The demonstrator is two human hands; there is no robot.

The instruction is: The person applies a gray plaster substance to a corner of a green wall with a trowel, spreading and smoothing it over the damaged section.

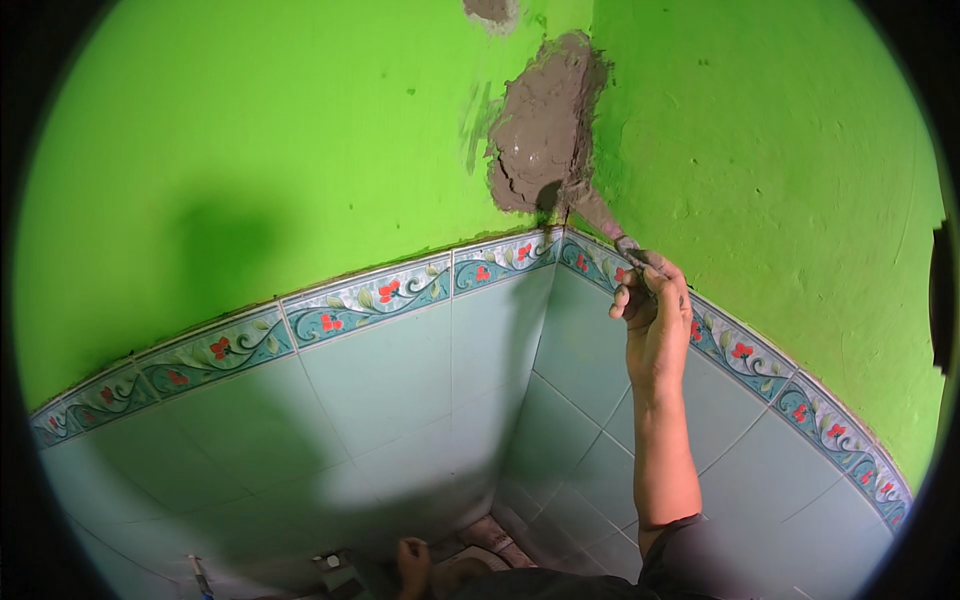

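Observation:
My right hand [655, 300] is raised at the wall corner, its fingers closed round the handle of a small trowel [603, 217]. Grey mortar coats the trowel's blade, whose tip touches the lower edge of a wet mortar patch [545, 125]. That patch covers the corner of the green wall just above the tile border, and a crack runs down its lower left side. Far below, near the bottom edge, my left hand [412, 565] shows small and dim with its fingers curled. What it holds, if anything, cannot be made out.
A floral border [365, 295] tops pale green tiles [400, 380] on both walls. A smaller grey patch [492, 12] is higher up. A dark object [941, 295] stands at the right rim. Low down lie a thin stick-like tool [201, 577] and a brownish ledge [490, 537].

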